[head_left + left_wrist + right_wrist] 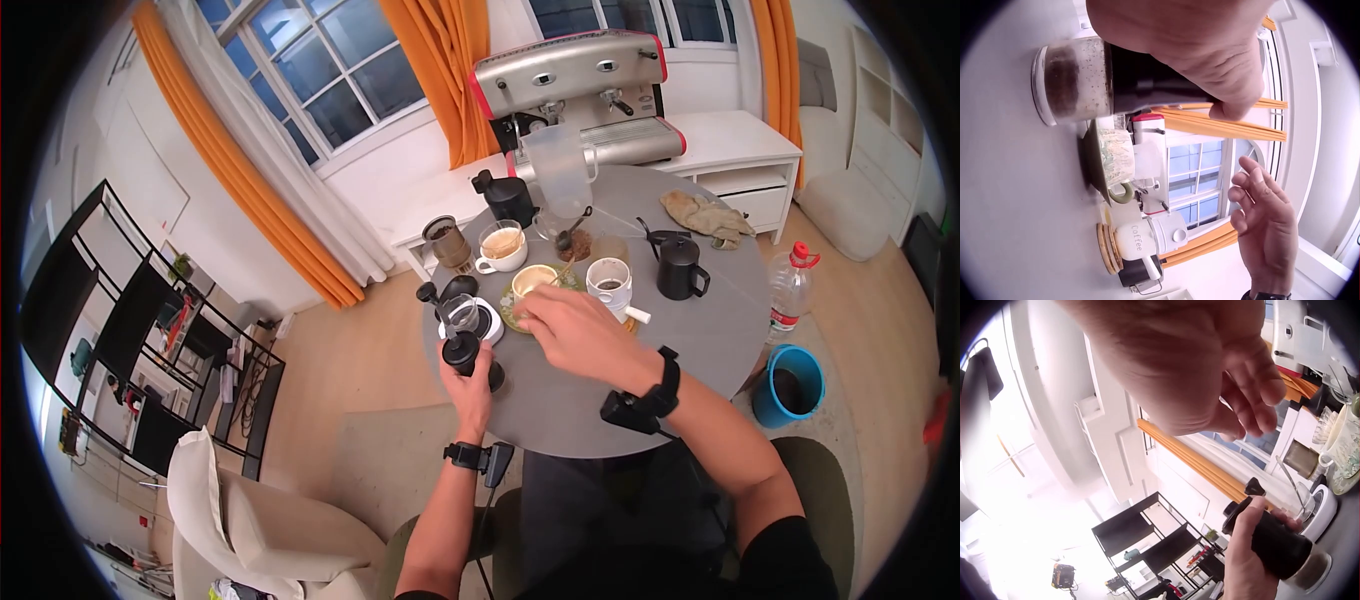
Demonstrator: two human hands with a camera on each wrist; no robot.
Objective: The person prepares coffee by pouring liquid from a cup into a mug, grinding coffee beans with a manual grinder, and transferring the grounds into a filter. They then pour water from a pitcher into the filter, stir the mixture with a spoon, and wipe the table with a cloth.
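Observation:
My left hand (468,388) grips the black body of a hand coffee grinder (460,352) near the table's front left edge. Brown grounds show in the grinder's clear jar (1066,81), which is close to the tabletop. The grinder's crank (430,295) juts from its top. My right hand (590,335) hovers to the right of the grinder with fingers loosely bent, holding nothing. Behind that hand, in the head view, a patterned cup (535,277) sits on a green saucer (508,318). A white scale (485,335) with a glass vessel lies beside the grinder.
A white mug (608,275) marked "Coffee" stands on a wooden coaster. Behind are a paper-lined cup (503,247), a clear pitcher (560,170) and a black pot (682,270). An espresso machine (570,95) stands beyond the round table. A blue bucket (815,375) is on the floor.

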